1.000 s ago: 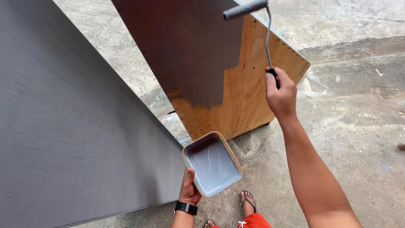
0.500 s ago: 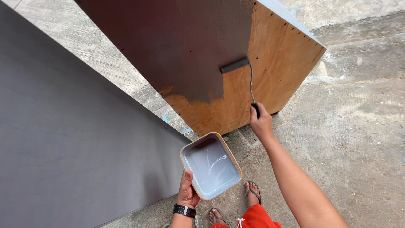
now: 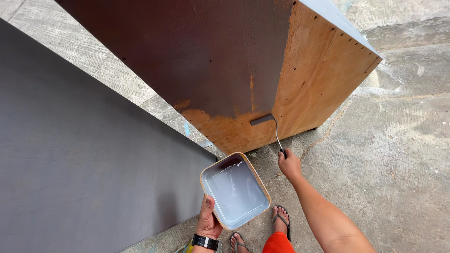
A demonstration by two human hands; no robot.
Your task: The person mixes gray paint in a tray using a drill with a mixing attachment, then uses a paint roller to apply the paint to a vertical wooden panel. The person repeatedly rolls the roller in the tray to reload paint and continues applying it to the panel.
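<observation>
My right hand (image 3: 289,164) grips the handle of a small paint roller (image 3: 262,120), whose head rests low on a plywood cabinet panel (image 3: 323,70). Most of the panel is coated dark brown (image 3: 187,51); bare orange wood shows along its lower edge and right side. My left hand (image 3: 207,220), with a black watch on the wrist, holds a rectangular paint tray (image 3: 235,189) by its near corner. The tray has a tan rim and a thin film of grey-white paint inside. It hangs just below and left of the roller.
A large dark grey board (image 3: 84,159) fills the left side, leaning close to the tray. Rough concrete floor (image 3: 389,159) spreads to the right. My feet in sandals (image 3: 281,220) stand at the bottom edge, next to red shorts.
The roller has travelled down the panel from its upper part to near the bottom edge. My right arm lowered with it, and the view moved closer. The tray stayed in my left hand.
</observation>
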